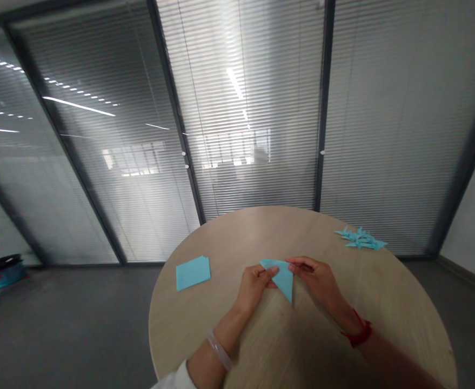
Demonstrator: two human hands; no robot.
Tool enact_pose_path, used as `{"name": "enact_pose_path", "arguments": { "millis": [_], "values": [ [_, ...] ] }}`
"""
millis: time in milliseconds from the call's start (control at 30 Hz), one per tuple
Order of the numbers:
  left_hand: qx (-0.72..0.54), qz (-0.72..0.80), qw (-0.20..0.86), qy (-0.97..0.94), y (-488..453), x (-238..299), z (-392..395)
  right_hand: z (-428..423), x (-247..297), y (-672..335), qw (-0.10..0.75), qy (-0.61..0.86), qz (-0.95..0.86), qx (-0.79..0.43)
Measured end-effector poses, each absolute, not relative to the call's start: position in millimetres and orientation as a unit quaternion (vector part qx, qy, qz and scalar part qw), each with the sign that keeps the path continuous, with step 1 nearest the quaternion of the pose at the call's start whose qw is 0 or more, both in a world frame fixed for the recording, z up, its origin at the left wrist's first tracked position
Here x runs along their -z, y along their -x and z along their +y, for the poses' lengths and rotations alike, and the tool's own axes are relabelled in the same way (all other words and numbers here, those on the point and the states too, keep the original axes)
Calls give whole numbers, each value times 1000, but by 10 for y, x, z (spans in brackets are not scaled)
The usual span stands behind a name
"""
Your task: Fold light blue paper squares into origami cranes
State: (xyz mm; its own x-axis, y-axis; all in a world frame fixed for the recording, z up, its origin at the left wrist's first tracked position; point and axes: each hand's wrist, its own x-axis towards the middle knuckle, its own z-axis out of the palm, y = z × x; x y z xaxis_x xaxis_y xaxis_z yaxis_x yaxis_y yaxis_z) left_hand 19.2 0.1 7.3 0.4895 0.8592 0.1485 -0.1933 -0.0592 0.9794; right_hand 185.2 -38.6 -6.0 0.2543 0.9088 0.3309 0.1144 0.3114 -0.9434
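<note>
A light-blue sheet of origami paper point(283, 282), folded into a triangle with one point toward me, is held between my two hands over the round table. My left hand point(254, 286) pinches its left side, thumb on top and fingers beneath. At the upper right corner, the thumb and fingertips of my right hand point(316, 281) are closed on the paper's edge. To the left lies a stack of light-blue square paper point(193, 273). A pile of folded light-blue paper pieces point(361, 238) with pointed tips rests near the far right edge.
The round wooden table point(269, 232) has its far edge close to a glass wall with blinds point(253, 108). Blue and red items point(2, 278) stand on the grey floor point(79, 329) at the far left.
</note>
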Motion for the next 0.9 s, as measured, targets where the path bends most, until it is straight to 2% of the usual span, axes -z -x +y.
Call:
{"name": "enact_pose_path", "arguments": {
  "millis": [200, 400, 633, 900],
  "values": [
    [-365, 291, 638, -612, -222, -20, -35, -394, 46, -1849, 621, 508, -518, -298],
    [-360, 284, 632, -625, -217, 0, -31, -406, 36, -1843, 620, 509, -525, -284],
    [-310, 276, 684, -600, -226, 43, -49, -399, 36, -1861, 627, 513, -519, -274],
    [-304, 274, 675, -614, -233, 26, -69, -391, 42, -1865, 641, 499, -514, -276]
  ]
}}
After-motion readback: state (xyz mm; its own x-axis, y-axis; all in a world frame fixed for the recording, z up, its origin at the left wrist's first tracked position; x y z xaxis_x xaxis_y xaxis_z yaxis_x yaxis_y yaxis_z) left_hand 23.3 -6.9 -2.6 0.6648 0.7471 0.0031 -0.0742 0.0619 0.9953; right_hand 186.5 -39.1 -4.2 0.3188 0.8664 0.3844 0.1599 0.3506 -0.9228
